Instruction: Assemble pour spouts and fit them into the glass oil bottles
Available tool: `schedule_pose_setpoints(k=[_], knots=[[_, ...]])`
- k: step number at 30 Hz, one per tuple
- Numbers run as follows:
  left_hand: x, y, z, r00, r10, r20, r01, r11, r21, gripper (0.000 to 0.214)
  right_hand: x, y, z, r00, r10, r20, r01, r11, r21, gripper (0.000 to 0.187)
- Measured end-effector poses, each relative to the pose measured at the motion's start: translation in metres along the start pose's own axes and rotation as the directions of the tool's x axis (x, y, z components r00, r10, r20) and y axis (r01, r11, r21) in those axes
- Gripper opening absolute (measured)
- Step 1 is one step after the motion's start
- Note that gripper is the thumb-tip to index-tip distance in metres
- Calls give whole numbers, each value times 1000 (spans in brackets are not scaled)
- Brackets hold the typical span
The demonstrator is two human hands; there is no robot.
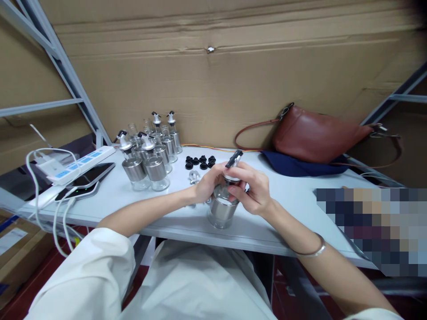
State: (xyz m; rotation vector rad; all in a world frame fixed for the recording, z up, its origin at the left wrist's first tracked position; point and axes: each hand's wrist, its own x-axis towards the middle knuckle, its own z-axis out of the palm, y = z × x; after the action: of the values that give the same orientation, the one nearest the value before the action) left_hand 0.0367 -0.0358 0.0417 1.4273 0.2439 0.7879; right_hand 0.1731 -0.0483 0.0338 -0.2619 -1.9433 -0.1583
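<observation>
Near the front edge of the table stands a glass oil bottle [223,212] with a steel band, upright. On its neck sits a pourer cap [235,159] with a black flip lid. My left hand [211,182] is closed around the neck and cap from the left. From the right, my right hand [251,189] grips the cap, its thumb and fingers wrapped round it. The fingers partly hide the neck. Just behind lie several black stoppers [200,162] and some clear and silver cap parts [194,177].
Several more oil bottles [155,168] stand at the left back, some with pourers. Further left are a power strip [83,164], phones [80,191] and white cables. A brown bag [316,135] rests on dark blue cloth [287,166] at the right. Cardboard [213,89] walls the back.
</observation>
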Motion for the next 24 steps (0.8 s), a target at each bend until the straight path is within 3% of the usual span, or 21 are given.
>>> schedule_pose_setpoints(k=[10, 24], knots=[[-2, -1, 1, 998, 47, 50, -46, 998, -34, 41, -1, -4, 2, 996, -70, -58, 61, 989, -132, 21], [-6, 0, 3, 997, -47, -62, 47, 999, -4, 41, 1, -4, -3, 990, -137, -38, 130, 982, -140, 23]])
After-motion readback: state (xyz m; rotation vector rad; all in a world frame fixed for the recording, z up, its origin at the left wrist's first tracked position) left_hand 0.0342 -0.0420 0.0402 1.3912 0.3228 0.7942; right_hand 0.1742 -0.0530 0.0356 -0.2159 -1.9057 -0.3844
